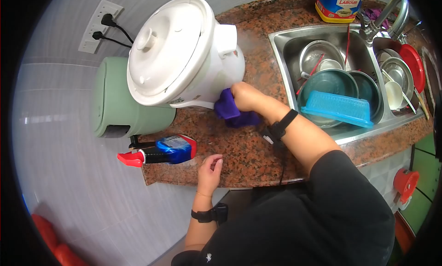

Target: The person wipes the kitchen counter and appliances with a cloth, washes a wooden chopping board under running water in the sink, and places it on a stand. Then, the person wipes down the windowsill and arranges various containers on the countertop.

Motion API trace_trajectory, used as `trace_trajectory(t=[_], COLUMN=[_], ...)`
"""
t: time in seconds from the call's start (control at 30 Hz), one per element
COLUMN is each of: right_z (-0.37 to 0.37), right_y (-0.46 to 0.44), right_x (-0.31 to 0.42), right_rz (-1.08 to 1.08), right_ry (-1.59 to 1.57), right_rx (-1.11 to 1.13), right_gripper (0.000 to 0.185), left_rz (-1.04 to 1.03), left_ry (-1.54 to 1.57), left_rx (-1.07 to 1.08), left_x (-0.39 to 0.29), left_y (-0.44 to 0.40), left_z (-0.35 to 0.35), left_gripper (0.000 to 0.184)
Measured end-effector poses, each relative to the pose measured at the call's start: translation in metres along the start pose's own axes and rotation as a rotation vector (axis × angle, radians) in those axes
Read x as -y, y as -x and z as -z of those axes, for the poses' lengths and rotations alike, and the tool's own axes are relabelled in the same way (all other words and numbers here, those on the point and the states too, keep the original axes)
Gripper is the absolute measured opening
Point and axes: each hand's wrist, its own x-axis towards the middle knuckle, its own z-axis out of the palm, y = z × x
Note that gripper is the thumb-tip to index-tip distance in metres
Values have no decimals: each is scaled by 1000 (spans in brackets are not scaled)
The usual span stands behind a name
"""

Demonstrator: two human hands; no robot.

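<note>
My right hand (247,98) is closed around a purple cloth (227,106), bunched against the lower side of a white lidded slow cooker (202,77). Part of the cloth hangs down onto the speckled countertop (230,146). My left hand (210,173) is by the counter's front edge, its fingers curled in and nothing seen in them. Just left of it lies a blue spray bottle (175,148) with a red trigger head, on its side. The fingertips of my right hand are hidden in the cloth.
A green appliance (122,100) stands behind the cooker, near a wall socket (101,26) with two black plugs. To the right, a double steel sink (287,49) holds bowls, pans and a blue plastic basket (336,107). A detergent container (340,6) stands behind it, beside the faucet (399,17).
</note>
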Motion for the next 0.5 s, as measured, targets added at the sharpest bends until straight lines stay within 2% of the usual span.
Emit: trace_trajectory(t=[0.1, 0.17, 0.23, 0.3, 0.33, 0.43, 0.5], right_z=[11, 37, 51, 75, 90, 157, 197], right_y=[-9, -11, -26, -45, -54, -75, -88], right_x=[3, 6, -21, -31, -32, -36, -8], right_rz=[-60, -297, -312, -417, -446, -266, -321], right_ry=[106, 130, 11, 238, 273, 454, 463], right_rx=[33, 76, 33, -78, -258, -202, -269], right_gripper=[31, 29, 27, 27, 27, 28, 21], left_rz=[-25, -30, -26, -29, -26, -40, -39], left_ry=[-73, -44, -26, -1, 8, 26, 45], left_rx=[27, 0, -9, -20, -25, -89, -143], left_x=[-3, -10, -6, -5, -6, -8, -7], left_y=[1, 3, 6, 8, 7, 7, 11], left_z=[-2, 1, 2, 3, 3, 6, 5], left_gripper=[16, 17, 17, 17, 17, 17, 16])
